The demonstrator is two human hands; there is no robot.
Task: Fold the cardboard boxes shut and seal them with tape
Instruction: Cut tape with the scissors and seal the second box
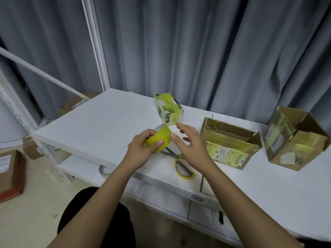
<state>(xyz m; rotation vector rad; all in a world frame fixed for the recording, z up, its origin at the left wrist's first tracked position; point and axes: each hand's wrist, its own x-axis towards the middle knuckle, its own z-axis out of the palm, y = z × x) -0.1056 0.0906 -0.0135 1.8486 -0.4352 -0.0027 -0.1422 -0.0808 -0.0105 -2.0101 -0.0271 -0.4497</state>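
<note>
Tape roll, yellow, is sitting at frame centre, the left hand curling fingers and thumb around it. The right hand is hovering just beside, fingers spread, one fingertip touching the roll. Scissors are lying beneath; two open boxes are standing at right, a taped box above centre.

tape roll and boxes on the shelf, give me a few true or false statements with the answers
1. The left hand grips the yellow tape roll. True.
2. The right hand holds the scissors. False: the scissors lie on the white shelf, and the right hand is open, its fingers at the roll.
3. The middle box has its top open. True.
4. The small box at the back stands open. False: it is closed and covered in tape.
</note>
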